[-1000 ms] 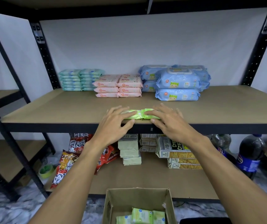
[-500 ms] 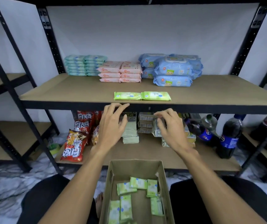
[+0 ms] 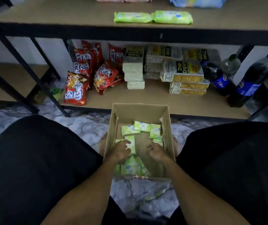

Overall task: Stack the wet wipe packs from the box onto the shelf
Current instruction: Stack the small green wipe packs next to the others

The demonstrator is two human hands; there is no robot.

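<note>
Two green wet wipe packs [image 3: 132,17] [image 3: 173,17] lie end to end near the front edge of the wooden shelf [image 3: 65,15]. Below, a cardboard box [image 3: 139,109] stands open on the floor between my knees, with several green packs [image 3: 142,126] loose inside. Both my hands are down in the box. My left hand [image 3: 121,150] curls its fingers and thumb round one green pack [image 3: 132,144]. My right hand [image 3: 156,151] hovers beside it with loosely curled fingers and holds nothing; a pack [image 3: 158,141] lies just beyond its fingers.
The lower shelf [image 3: 154,101] holds red snack bags [image 3: 75,88], stacked cracker packs [image 3: 182,73] and dark soda bottles [image 3: 250,82]. Black shelf posts [image 3: 24,62] slant down at the left. My black-clad knees [image 3: 40,151] flank the box on the marbled floor [image 3: 81,125].
My hands dropped from the shelf's front edge down into the box, and the view tilted down. The left hand took hold of a pack. The two shelf packs stayed put.
</note>
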